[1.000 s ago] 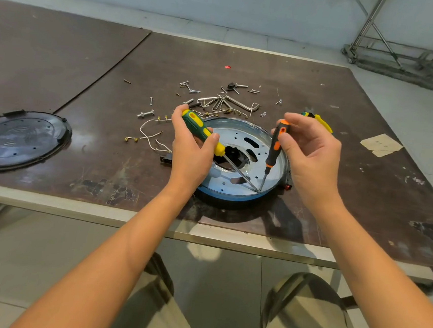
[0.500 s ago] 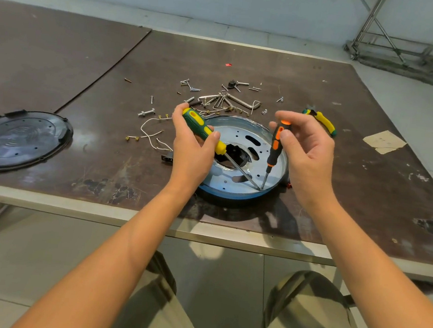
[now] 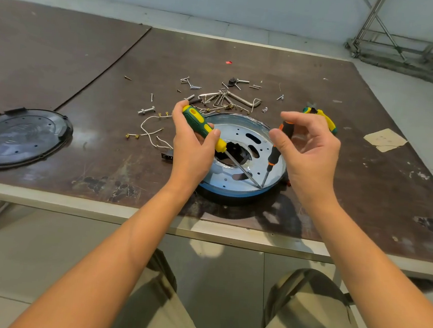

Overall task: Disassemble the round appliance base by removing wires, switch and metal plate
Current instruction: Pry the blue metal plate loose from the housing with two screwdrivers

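The round appliance base [image 3: 236, 192] sits near the table's front edge, its silvery metal plate [image 3: 262, 147] facing up with a dark hole in the middle. My left hand [image 3: 190, 148] grips a green-and-yellow screwdriver [image 3: 203, 128] whose shaft slants down to the plate's near right rim. My right hand [image 3: 309, 149] pinches a black-and-orange screwdriver [image 3: 278, 146] between thumb and fingers, held nearly upright. Both tips meet at the same spot on the rim. White wires [image 3: 149, 131] with brass terminals lie loose left of the base. A small black switch part [image 3: 166, 156] lies beside my left wrist.
A black round cover [image 3: 19, 137] lies at the table's left edge. Several screws, hex keys and metal bits [image 3: 227, 96] are scattered behind the base. Yellow-green pliers [image 3: 323, 116] rest behind my right hand. A paper scrap [image 3: 384, 140] lies at the right.
My right hand's fingers have loosened and spread round the orange screwdriver's handle, shifting their hold. The left hand and its screwdriver have stayed in place.
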